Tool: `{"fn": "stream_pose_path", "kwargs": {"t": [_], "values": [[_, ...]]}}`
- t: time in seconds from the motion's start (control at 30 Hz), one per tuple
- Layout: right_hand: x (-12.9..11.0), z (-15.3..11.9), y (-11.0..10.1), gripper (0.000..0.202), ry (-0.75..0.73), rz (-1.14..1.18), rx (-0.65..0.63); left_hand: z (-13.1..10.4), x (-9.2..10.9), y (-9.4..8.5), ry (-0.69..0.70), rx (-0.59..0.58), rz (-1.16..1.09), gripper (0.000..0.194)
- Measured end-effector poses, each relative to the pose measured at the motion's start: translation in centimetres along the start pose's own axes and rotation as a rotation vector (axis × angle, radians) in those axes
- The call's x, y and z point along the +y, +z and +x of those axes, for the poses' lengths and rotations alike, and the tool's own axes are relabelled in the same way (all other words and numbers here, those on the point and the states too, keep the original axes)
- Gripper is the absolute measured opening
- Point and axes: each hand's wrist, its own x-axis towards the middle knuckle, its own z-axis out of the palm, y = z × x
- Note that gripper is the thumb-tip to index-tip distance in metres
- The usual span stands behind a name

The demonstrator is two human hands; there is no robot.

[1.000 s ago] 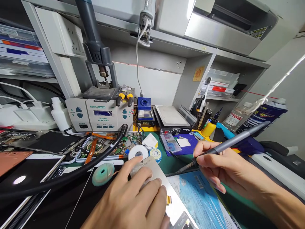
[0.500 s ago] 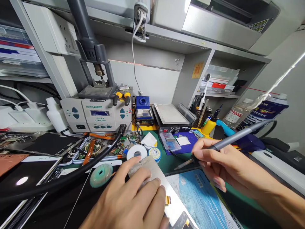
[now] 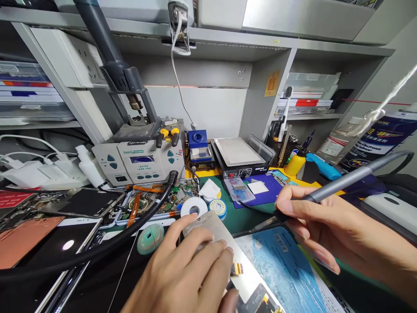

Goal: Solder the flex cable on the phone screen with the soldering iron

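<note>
My left hand (image 3: 189, 265) lies over a silver metal-backed phone screen (image 3: 250, 269), its bent fingers across the plate and the thumb low on the right. A gold flex connector (image 3: 237, 269) shows beside the fingers, and a dark flex section sits lower down; the hand hides the rest. In my right hand (image 3: 319, 221) is a grey soldering iron (image 3: 355, 178), held like a pen. Its thin tip points left, to the right of the phone screen and near the top edge of a blue patterned sheet (image 3: 280, 261). I see no contact between tip and screen.
A thick black hose (image 3: 130, 237) crosses the left side from the hot-air station (image 3: 140, 163). Behind my left hand stand a white tape roll (image 3: 193, 208) and a blue-rimmed tin (image 3: 217, 208). A heating plate (image 3: 239, 152) sits at the back; bottles (image 3: 340, 143) stand right.
The view has swung left, so most things sit further right in the picture. My right hand's lower fingers stretch out a little more. The left hand stays on the phone screen.
</note>
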Motion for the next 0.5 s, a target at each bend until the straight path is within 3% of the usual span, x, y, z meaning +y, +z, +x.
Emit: {"fn": "stream_pose_path", "kwargs": {"t": [0.1, 0.3, 0.5], "values": [[0.2, -0.1, 0.0, 0.021, 0.017, 0.036, -0.01, 0.0, -0.2, -0.3, 0.025, -0.055, -0.001, 0.014], [1.2, -0.3, 0.2, 0.026, 0.001, 0.016, -0.009, 0.1, -0.7, -1.0, 0.066, -0.134, 0.045, 0.011], [2.4, -0.4, 1.0, 0.028, 0.011, -0.089, -0.077, 0.0, -0.4, -0.5, 0.017, -0.086, 0.032, 0.014]]}}
